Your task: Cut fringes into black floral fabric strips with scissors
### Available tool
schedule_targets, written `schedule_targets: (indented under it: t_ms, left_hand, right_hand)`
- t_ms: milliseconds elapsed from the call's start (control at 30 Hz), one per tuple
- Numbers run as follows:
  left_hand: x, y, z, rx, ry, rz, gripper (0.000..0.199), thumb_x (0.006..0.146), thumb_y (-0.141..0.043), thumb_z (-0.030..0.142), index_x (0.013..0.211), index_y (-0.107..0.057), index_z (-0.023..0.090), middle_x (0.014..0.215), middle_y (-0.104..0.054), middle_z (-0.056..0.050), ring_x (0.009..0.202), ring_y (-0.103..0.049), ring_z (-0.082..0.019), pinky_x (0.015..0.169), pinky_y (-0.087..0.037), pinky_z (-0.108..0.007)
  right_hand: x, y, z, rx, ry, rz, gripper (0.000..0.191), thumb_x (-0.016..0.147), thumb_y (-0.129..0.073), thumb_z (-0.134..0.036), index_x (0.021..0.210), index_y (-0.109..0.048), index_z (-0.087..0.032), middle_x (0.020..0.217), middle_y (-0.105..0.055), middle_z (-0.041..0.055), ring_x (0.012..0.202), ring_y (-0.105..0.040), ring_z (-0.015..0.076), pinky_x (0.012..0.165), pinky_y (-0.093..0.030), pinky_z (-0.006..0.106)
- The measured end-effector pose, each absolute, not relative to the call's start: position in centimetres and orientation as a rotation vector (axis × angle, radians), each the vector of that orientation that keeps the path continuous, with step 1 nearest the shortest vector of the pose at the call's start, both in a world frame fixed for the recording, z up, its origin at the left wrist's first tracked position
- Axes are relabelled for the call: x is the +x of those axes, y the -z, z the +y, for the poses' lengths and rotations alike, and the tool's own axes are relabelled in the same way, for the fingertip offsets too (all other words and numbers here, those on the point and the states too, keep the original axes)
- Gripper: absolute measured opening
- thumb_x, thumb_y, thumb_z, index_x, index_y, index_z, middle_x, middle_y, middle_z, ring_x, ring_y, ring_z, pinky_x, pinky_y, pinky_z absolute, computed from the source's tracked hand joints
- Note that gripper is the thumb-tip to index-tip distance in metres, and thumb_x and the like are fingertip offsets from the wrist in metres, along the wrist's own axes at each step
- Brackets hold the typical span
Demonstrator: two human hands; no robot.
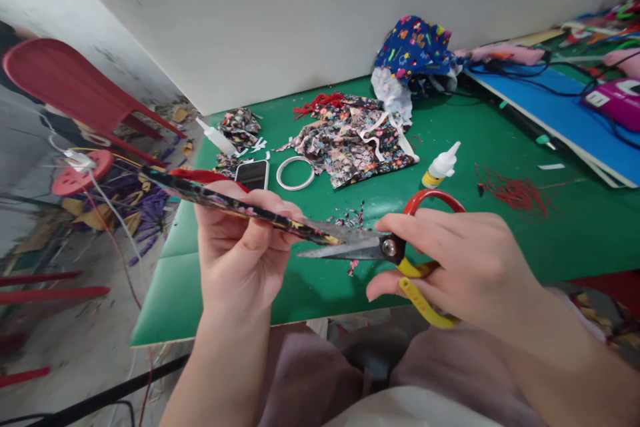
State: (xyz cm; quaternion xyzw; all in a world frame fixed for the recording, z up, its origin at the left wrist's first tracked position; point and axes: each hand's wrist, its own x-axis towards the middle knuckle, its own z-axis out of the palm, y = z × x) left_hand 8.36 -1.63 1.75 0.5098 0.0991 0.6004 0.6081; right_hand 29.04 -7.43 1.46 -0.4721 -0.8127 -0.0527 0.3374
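Note:
My left hand grips a long, narrow strip covered in black floral fabric, its fingers pinched round it near the right end. A red piece shows behind the strip. My right hand holds scissors with one red and one yellow handle. Their blades are apart at the strip's right tip, one behind it and one below; whether they touch it I cannot tell. Small fabric scraps lie on the table beneath the blades.
On the green table lie crumpled floral fabric, a white ring, a phone and two glue bottles. Red threads and a blue board are at right. A red chair stands left.

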Motion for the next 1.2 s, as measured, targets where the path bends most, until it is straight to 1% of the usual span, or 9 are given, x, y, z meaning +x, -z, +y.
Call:
schedule_targets:
  t_ms: [133, 433, 600, 767, 900, 967, 1033, 1133, 1200]
  left_hand:
    - [8.4, -1.7, -1.7, 1.141, -1.395, 0.259, 0.020, 0.083, -0.061, 0.007, 0.096, -0.065, 0.021, 0.085, -0.071, 0.003, 0.077, -0.066, -0.006, 0.066, -0.056, -0.013]
    - [8.2, -1.5, -2.1, 1.134, -1.434, 0.453, 0.021, 0.078, -0.068, 0.018, 0.092, -0.066, 0.033, 0.081, -0.069, 0.005, 0.074, -0.066, -0.009, 0.059, -0.056, -0.015]
    - [8.3, -1.6, -1.9, 1.131, -1.425, 0.409, 0.022, 0.077, -0.069, 0.014, 0.092, -0.065, 0.029, 0.079, -0.069, 0.006, 0.072, -0.066, -0.007, 0.063, -0.055, -0.013]
    - [8.3, -2.1, -2.1, 1.091, -1.426, 0.473, 0.021, 0.073, -0.073, 0.015, 0.086, -0.064, 0.029, 0.076, -0.067, 0.006, 0.069, -0.066, -0.009, 0.062, -0.059, -0.018]
    - [8.3, -2.5, -2.3, 1.075, -1.446, 0.549, 0.021, 0.070, -0.075, 0.019, 0.084, -0.065, 0.031, 0.074, -0.066, 0.006, 0.065, -0.065, -0.009, 0.059, -0.059, -0.019]
    - [8.4, -2.6, -2.4, 1.072, -1.466, 0.576, 0.021, 0.071, -0.075, 0.020, 0.085, -0.065, 0.031, 0.073, -0.065, 0.006, 0.064, -0.064, -0.009, 0.056, -0.059, -0.017]
    - [8.7, -2.4, -2.6, 1.075, -1.534, 0.610, 0.021, 0.070, -0.076, 0.019, 0.086, -0.066, 0.029, 0.072, -0.065, 0.006, 0.060, -0.062, -0.007, 0.054, -0.058, -0.015]
    - [9.3, -2.0, -2.9, 1.096, -1.558, 0.698, 0.019, 0.070, -0.075, 0.016, 0.085, -0.067, 0.023, 0.074, -0.067, 0.004, 0.058, -0.062, -0.006, 0.053, -0.056, -0.013]
    - [9.8, -1.7, -2.9, 1.091, -1.464, 0.736, 0.017, 0.072, -0.073, 0.014, 0.085, -0.067, 0.022, 0.075, -0.068, 0.004, 0.054, -0.060, -0.004, 0.051, -0.054, -0.010]
  right_hand:
    - [29.0, -1.5, -7.5, -1.242, 0.110, -2.127, 0.036, 0.077, -0.062, -0.050, 0.091, -0.062, -0.017, 0.057, -0.052, -0.0050, 0.049, -0.049, 0.0085, 0.047, -0.029, 0.025]
    - [28.8, -1.6, -7.5, -1.244, 0.160, -2.119, 0.032, 0.079, -0.061, -0.047, 0.091, -0.062, -0.017, 0.056, -0.052, -0.0056, 0.049, -0.048, 0.0076, 0.047, -0.029, 0.025]
    - [28.8, -1.4, -7.4, -1.255, 0.168, -2.125, 0.031, 0.080, -0.060, -0.049, 0.087, -0.062, -0.019, 0.052, -0.049, -0.0069, 0.045, -0.046, 0.0071, 0.046, -0.028, 0.025]
    - [28.6, -2.1, -7.1, -1.185, -0.064, -1.971, 0.047, 0.075, -0.056, -0.062, 0.085, -0.055, -0.016, 0.058, -0.058, -0.0027, 0.052, -0.055, 0.0101, 0.049, -0.039, 0.023]
    - [28.9, -2.1, -7.0, -1.276, -0.221, -1.859, 0.058, 0.063, -0.062, -0.069, 0.089, -0.052, -0.018, 0.075, -0.065, 0.0035, 0.064, -0.063, 0.0174, 0.052, -0.044, 0.028]
    - [29.1, -1.8, -7.1, -1.279, -0.325, -1.806, 0.054, 0.063, -0.066, -0.064, 0.093, -0.051, -0.022, 0.084, -0.066, 0.0033, 0.073, -0.065, 0.0197, 0.056, -0.048, 0.029]
    - [29.0, -1.3, -7.2, -1.254, -0.480, -1.686, 0.040, 0.070, -0.068, -0.052, 0.093, -0.050, -0.025, 0.085, -0.065, 0.0004, 0.079, -0.066, 0.0194, 0.060, -0.051, 0.029]
    - [28.4, -0.9, -7.4, -1.174, -0.767, -1.444, 0.020, 0.081, -0.062, -0.030, 0.092, -0.046, -0.027, 0.083, -0.064, -0.0022, 0.080, -0.067, 0.0160, 0.061, -0.055, 0.026]
    - [28.0, -0.7, -7.3, -1.114, -0.908, -1.378, 0.018, 0.083, -0.059, -0.024, 0.092, -0.044, -0.026, 0.084, -0.065, -0.0024, 0.079, -0.067, 0.0144, 0.063, -0.056, 0.026]
